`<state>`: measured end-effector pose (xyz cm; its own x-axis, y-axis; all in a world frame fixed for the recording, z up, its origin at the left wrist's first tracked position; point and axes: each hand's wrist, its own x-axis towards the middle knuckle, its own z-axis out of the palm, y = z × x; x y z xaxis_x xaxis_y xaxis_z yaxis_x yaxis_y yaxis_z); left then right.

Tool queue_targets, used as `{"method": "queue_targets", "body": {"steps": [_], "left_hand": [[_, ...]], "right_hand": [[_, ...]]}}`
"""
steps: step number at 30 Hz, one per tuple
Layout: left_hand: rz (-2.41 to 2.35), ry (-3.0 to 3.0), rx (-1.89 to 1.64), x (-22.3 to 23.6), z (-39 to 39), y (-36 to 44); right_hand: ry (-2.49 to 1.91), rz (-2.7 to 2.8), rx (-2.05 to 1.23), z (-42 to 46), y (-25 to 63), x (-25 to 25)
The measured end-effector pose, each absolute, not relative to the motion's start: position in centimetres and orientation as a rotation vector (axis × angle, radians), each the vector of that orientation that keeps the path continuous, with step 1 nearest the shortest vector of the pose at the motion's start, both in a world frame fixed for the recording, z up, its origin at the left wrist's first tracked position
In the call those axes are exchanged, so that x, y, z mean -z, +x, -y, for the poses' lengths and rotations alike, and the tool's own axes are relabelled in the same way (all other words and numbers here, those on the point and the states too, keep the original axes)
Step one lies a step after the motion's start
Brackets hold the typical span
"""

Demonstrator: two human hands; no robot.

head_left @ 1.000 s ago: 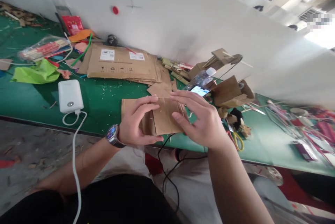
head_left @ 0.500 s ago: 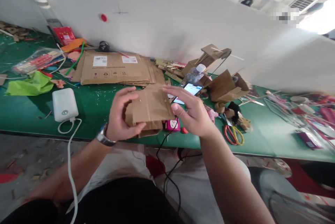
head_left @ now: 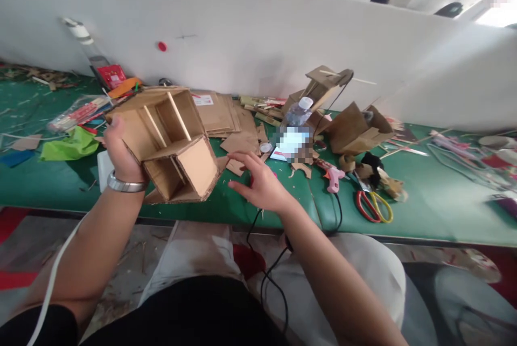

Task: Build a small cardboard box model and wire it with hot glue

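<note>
A cardboard box model (head_left: 197, 165) with open compartments and wooden sticks across it is held up at the left, tilted. Wrapped round its left side is my left hand (head_left: 121, 149), whose fingertips are hidden behind the cardboard. My right hand (head_left: 264, 181) hovers just right of the model with fingers apart, holding nothing. Its fingertips are close to the model's right corner; I cannot tell whether they touch. Past this hand lie cardboard scraps (head_left: 242, 144), a lit phone (head_left: 288, 145) and a pink glue gun (head_left: 334, 178).
Red and yellow-handled scissors (head_left: 374, 207) lie at the right on the green table (head_left: 436, 195). A plastic bottle (head_left: 299, 111) and cardboard constructions (head_left: 359, 127) stand behind. Flat cardboard (head_left: 218, 114) lies at the back, a white power bank (head_left: 105, 171) under my left arm.
The cardboard model has moved left and turned, so its compartments and sticks now show. My left hand went left with it; my right hand moved slightly left and lower.
</note>
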<state>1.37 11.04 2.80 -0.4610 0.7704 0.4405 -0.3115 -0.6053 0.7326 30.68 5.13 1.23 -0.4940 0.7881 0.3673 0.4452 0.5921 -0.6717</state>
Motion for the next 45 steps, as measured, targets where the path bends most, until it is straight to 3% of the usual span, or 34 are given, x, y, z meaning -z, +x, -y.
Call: {"method": "queue_targets", "body": {"steps": [12,32,38,45], "left_hand": [[-0.807,1.077,-2.034,-2.8,-10.2,4.0],[-0.700,2.097,-1.833,0.1,-9.4,3.2],[-0.856,2.039,-1.705,3.2,-7.8,3.2],[-1.136,1.971,-1.376,7.5,-5.3,3.0]], "right_hand": [[-1.033,2.206,-0.222,-4.6,27.4,2.0],[-0.959,2.144,-0.456,-4.6,28.1,3.9],[-0.936,1.952,-0.626,-4.7,26.8,1.8],[-0.977,1.972,-0.679,-5.9,26.5,3.0]]}}
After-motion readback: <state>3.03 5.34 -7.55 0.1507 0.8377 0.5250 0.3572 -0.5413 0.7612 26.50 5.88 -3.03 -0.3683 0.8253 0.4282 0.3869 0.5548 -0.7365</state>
